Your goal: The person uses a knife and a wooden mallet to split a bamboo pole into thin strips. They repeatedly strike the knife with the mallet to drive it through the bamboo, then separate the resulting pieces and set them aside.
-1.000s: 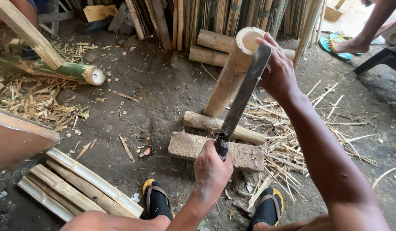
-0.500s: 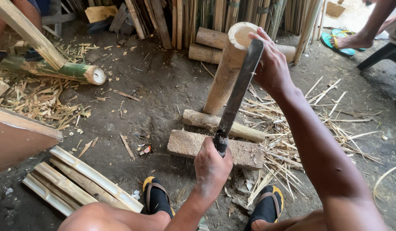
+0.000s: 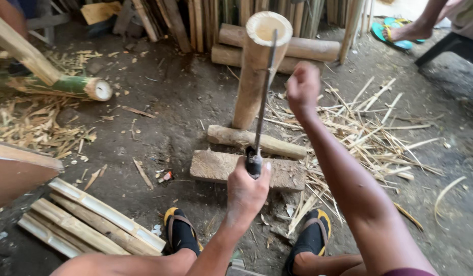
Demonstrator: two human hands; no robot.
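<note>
Left hand: clamped on the handle of a long dark steel blade.
Right hand: fisted, holding nothing.
Pale hollow bamboo pole: looks stiff, splits lengthwise; grip mid-shaft, propped on log.

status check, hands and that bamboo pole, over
Left hand closed on knife handle, blade edge on rim of upright bamboo pole. Right hand fisted beside pole, off it. Pole base by wood blocks; nothing blocking.

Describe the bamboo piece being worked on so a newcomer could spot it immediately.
Start at the stack of bamboo poles lying along the back. Just in front stands the bamboo tube, leaning, its foot on the ground behind a wooden block. It alone stands on end, hollow top showing, with the blade set across its rim.
</note>
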